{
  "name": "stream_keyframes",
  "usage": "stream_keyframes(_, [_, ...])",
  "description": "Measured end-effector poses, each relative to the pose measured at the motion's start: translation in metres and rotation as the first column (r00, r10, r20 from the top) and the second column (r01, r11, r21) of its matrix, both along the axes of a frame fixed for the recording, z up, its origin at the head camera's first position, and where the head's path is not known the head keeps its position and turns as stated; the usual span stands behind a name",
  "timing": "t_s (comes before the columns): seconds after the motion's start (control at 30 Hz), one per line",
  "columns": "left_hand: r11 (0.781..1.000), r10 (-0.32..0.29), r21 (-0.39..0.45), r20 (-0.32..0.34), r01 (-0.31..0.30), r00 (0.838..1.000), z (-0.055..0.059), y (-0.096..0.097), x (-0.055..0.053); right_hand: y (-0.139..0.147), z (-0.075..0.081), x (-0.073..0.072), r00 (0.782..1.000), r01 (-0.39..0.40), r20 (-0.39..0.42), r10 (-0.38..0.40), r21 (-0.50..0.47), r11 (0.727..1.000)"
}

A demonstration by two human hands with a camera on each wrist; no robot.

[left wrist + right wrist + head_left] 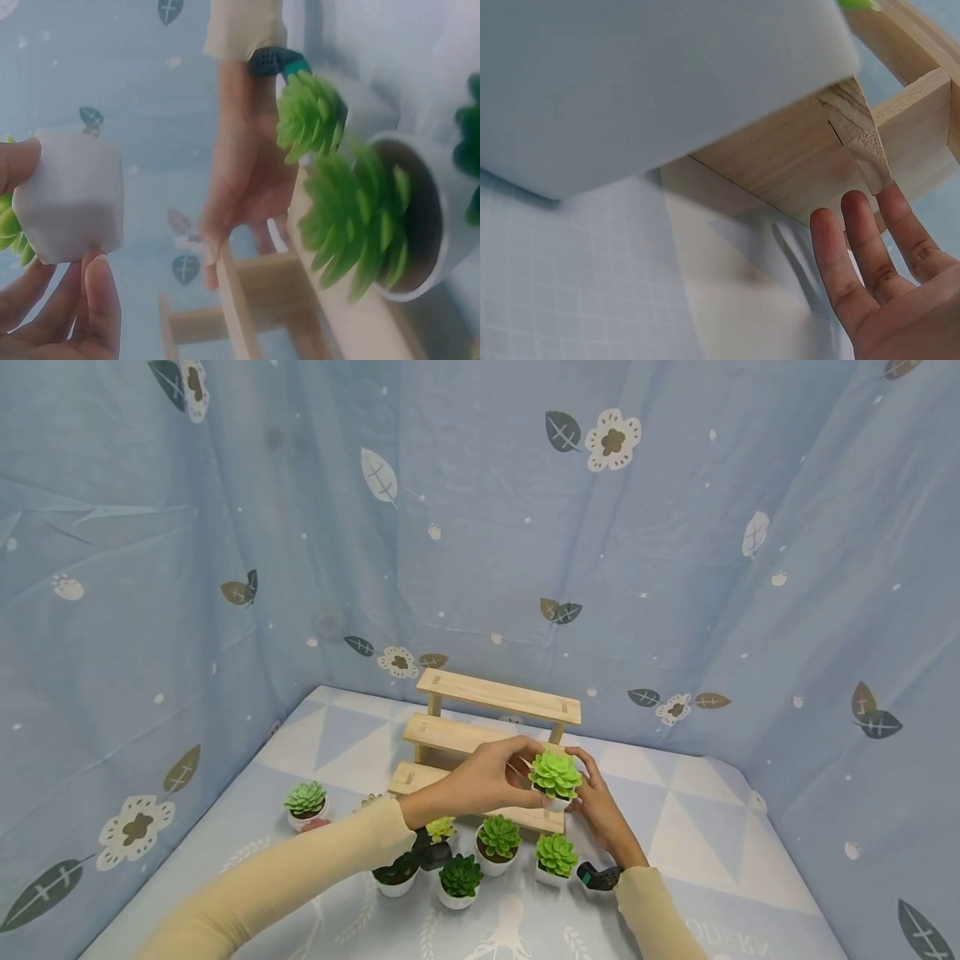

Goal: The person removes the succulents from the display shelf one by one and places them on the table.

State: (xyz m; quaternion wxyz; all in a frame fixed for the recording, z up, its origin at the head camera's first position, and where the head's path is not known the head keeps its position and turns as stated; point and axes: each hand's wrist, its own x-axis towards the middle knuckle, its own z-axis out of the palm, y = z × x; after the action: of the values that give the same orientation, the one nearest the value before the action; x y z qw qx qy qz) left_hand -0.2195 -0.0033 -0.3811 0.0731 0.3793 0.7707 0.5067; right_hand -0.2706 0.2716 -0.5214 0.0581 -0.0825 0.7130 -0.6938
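Note:
A light green potted succulent (555,774) is in my left hand (495,770), above the right side of the wooden stepped stand (498,693). In the left wrist view, the left thumb and fingers pinch its white angular pot (71,196). My right hand (598,806) is at the stand's right end. The right wrist view shows its fingers (870,274) fairly straight, one touching the end of a wooden board (780,157); the thumb is out of sight there. A large white pot (660,82) fills the near part of that view.
Before the stand are a bright green succulent (556,858), a round-potted one (497,841), dark green ones (459,878) and a yellowish one (441,829). A pale succulent (305,802) stands left. Blue patterned curtains (480,527) enclose the cloth-covered table (697,843).

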Motion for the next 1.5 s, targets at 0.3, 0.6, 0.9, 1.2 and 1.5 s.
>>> stream_keyframes(0.3, [0.999,-0.007,-0.043,-0.003,0.006,1.000,-0.007,-0.003,0.017,-0.001,0.000,-0.002,0.999,0.028,0.029,-0.028,0.003,1.000])
stream_keyframes(0.6, [0.997,-0.001,-0.075,0.038,0.003,0.999,-0.020,-0.009,0.026,-0.001,-0.001,-0.003,0.998,0.048,0.036,-0.050,0.053,0.997])
stream_keyframes(0.9, [0.995,-0.013,-0.093,0.068,0.020,0.998,-0.031,-0.011,0.034,-0.002,-0.002,-0.003,0.998,0.045,0.034,-0.046,0.030,0.999])
stream_keyframes(1.2, [0.992,-0.005,-0.121,0.076,0.015,0.997,-0.043,-0.014,0.041,-0.002,-0.001,-0.002,0.998,0.044,0.044,-0.045,0.028,0.999])
stream_keyframes(1.5, [0.984,0.009,-0.176,0.058,0.001,0.998,-0.054,-0.016,0.048,-0.002,-0.001,-0.001,0.997,0.055,0.054,-0.057,0.026,0.998])
